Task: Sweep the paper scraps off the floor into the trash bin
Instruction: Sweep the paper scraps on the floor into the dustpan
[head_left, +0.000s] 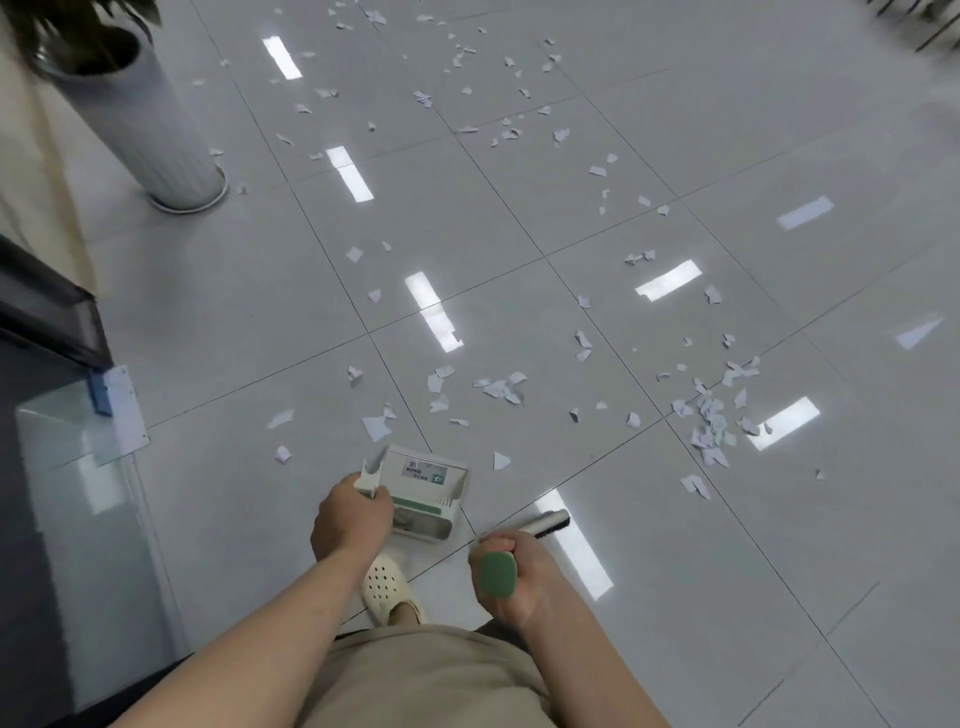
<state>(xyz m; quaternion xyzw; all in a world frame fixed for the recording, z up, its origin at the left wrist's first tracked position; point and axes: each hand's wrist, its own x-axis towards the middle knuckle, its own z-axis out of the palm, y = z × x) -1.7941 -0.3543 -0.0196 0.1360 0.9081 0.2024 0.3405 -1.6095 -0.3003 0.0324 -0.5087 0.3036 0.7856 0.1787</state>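
Observation:
Several white paper scraps (498, 387) lie scattered over the glossy grey tiled floor (675, 545), with a denser pile of paper scraps (709, 421) to the right. My left hand (350, 519) grips the upright handle of a white and green dustpan (428, 493) hanging just above the floor. My right hand (511, 577) is closed round the green-capped handle of a broom (497, 574), whose dark bristle head (550, 522) shows beside the dustpan. No trash bin is in view.
A tall white ribbed planter (156, 135) with a dark plant stands at the upper left. A glass panel (78, 493) and dark frame run along the left edge. My foot in a cream perforated clog (387, 587) stands below the dustpan.

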